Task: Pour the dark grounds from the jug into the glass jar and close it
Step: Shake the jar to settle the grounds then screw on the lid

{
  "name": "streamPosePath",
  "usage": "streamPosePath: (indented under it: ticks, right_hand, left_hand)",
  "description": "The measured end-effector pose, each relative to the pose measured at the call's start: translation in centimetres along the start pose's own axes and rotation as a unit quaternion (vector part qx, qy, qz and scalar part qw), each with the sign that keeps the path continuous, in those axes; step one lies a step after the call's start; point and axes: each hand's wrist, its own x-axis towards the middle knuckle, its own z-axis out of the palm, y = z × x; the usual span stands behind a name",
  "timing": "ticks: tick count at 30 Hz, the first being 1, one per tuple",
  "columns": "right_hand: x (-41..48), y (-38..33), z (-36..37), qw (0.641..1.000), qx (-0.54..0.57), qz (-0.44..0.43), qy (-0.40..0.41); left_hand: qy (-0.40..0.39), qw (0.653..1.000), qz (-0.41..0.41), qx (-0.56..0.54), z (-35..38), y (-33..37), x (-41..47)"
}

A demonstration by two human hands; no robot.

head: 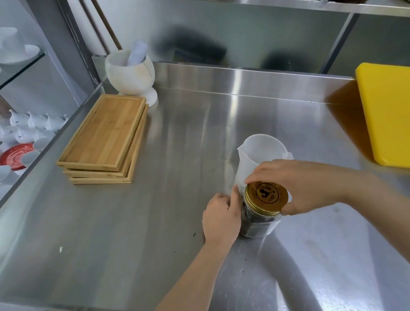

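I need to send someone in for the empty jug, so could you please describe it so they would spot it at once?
On the steel counter, look just behind the glass jar with the gold lid that two hands are holding. The jug stands upright there, translucent white plastic with a pouring spout, and unlike the dark-filled jar beside it, it looks empty.

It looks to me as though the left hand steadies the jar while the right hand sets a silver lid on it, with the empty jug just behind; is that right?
Not quite: the lid is gold, not silver, as the head view shows. The rest holds: the left hand steadies the jar, the right hand sets the lid on, and the empty jug stands just behind.
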Motion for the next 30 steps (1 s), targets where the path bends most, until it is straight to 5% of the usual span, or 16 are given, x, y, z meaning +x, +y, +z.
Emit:
streamPosePath:
  ticks: [7,9,15,18,22,25,30]
  right_hand:
    - [0.8,-1.8,0.9,0.961,-0.233,0.106,0.100]
    - [0.5,-1.0,0.6,0.970,-0.185,0.111,0.113]
    - [0.2,-0.2,-0.5,1.000,0.006,-0.005,-0.020]
    - [0.3,-0.3,0.3,0.999,-0.013,0.023,0.044]
    - [0.8,-1.2,1.9,0.958,-0.196,0.122,0.167]
    - [0.4,-0.6,1.7,0.961,-0.123,0.168,0.182]
    - [-0.6,0.3,0.7,0.999,0.035,0.020,0.027]
  left_hand:
    - [-0.016,1.000,0.011,0.011,0.0,0.0,0.1]
    - [-0.014,1.000,0.011,0.013,-0.1,0.1,0.0]
    - [-0.007,1.000,0.011,0.015,-0.3,0.3,-0.1]
    - [-0.006,1.000,0.011,0.014,-0.4,0.5,-0.1]
    - [-0.022,1.000,0.011,-0.002,-0.5,0.5,-0.1]
    - [-0.021,1.000,0.010,-0.004,-0.6,0.5,-0.2]
    - [-0.017,1.000,0.018,0.015,-0.5,0.6,-0.1]
